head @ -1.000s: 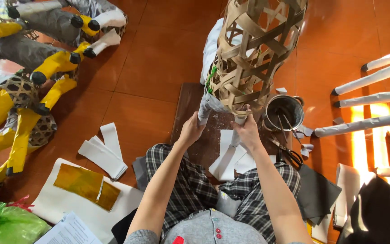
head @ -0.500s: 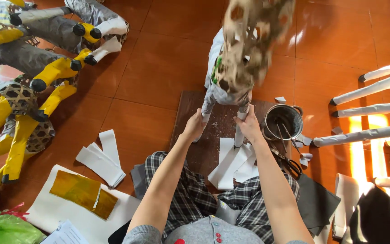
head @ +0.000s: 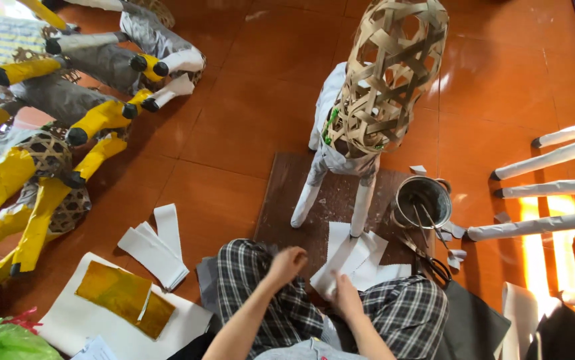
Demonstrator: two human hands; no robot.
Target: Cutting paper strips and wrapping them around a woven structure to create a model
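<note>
yellow animal figures point(head: 27, 193) | metal pot point(head: 423, 202) | scissors point(head: 427, 260) | white tubes point(head: 554, 187)

A woven animal frame point(head: 391, 80) stood upright on a board point(head: 287, 193) that lay on the floor point(head: 247, 87), its two paper-wrapped legs point(head: 307, 197) planted on the board. Just right of the board sat a metal pot point(head: 423, 202), with scissors point(head: 427, 260) lying before it. A sheaf of paper strips point(head: 357, 257) lay at the near edge of the board, between the person's knees. The right hand point(head: 346, 299) touched those strips; the left hand point(head: 287, 265) hovered just left of them. Further left on the floor lay another stack of strips point(head: 156, 243), and before it a large sheet point(head: 81, 320). Finished animal figures point(head: 67, 120) lay in a heap at far left. Wrapped sticks point(head: 547, 187) lay at right.
</note>
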